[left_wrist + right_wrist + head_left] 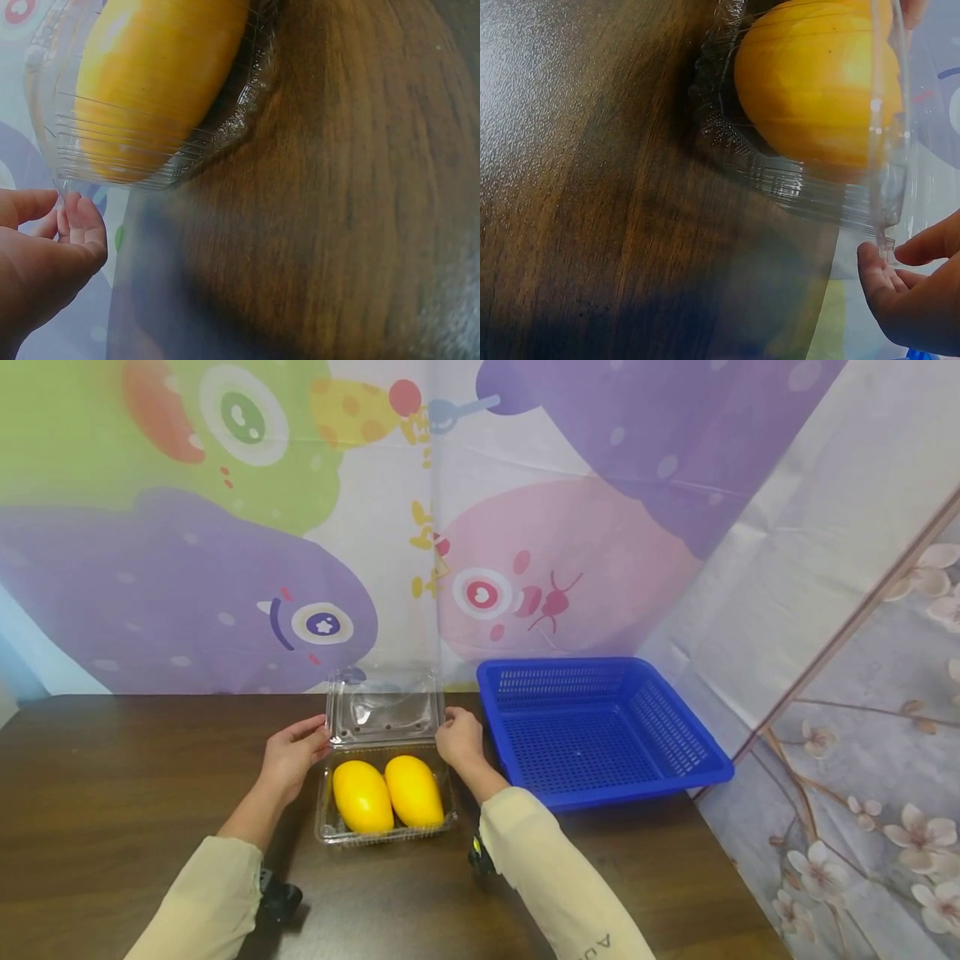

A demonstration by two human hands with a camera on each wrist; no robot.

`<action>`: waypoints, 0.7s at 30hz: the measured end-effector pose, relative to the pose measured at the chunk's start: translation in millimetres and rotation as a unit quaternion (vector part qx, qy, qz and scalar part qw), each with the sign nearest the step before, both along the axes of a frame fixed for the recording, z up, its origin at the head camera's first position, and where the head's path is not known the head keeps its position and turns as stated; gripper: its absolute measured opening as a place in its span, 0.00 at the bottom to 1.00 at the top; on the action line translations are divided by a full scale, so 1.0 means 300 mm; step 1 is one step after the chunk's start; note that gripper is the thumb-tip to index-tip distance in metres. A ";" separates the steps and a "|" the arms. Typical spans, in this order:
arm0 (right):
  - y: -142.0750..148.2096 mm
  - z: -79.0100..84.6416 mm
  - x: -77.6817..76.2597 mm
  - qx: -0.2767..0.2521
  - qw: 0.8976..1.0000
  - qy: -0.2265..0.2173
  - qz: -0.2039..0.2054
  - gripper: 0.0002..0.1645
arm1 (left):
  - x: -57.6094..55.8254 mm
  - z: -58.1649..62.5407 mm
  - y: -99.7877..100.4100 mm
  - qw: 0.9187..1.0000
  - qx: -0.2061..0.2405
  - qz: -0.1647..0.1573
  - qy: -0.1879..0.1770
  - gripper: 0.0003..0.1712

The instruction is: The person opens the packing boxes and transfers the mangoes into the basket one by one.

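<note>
A clear plastic clamshell box (328,837) sits on the table with its lid (386,706) raised at the back. Inside its base lie two yellow mangoes side by side, the left mango (362,797) and the right mango (415,791). My left hand (291,753) pinches the box's left edge between thumb and fingers, close to the hinge line. On the opposite side, my right hand (460,739) pinches the right edge. In the right wrist view, thumb and forefinger (870,262) close on a corner of the clear plastic.
A blue slotted plastic basket (577,752) stands just right of my right hand. The brown wooden table (150,793) runs back to a cartoon-printed cloth (375,552). A flower-patterned curtain (862,793) borders the right side.
</note>
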State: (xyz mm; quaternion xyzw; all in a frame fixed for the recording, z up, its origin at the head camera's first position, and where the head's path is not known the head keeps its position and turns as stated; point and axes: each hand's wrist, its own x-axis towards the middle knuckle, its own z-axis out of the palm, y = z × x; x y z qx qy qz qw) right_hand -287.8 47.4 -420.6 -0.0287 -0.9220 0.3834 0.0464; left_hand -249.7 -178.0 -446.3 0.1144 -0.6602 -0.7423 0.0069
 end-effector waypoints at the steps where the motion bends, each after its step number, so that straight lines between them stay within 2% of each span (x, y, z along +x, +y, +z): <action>1: 0.000 0.000 -0.001 0.000 1.000 -0.004 0.000 0.22 | 0.000 0.000 0.000 1.000 0.001 0.000 0.000 0.28; 12: 0.003 -0.006 -0.002 -0.013 0.999 -0.033 0.003 0.24 | 0.000 -0.004 -0.002 1.000 0.002 -0.007 -0.008 0.28; 21: 0.002 -0.011 -0.007 -0.019 0.999 -0.049 -0.001 0.22 | 0.004 -0.002 -0.002 1.000 -0.017 -0.015 -0.014 0.28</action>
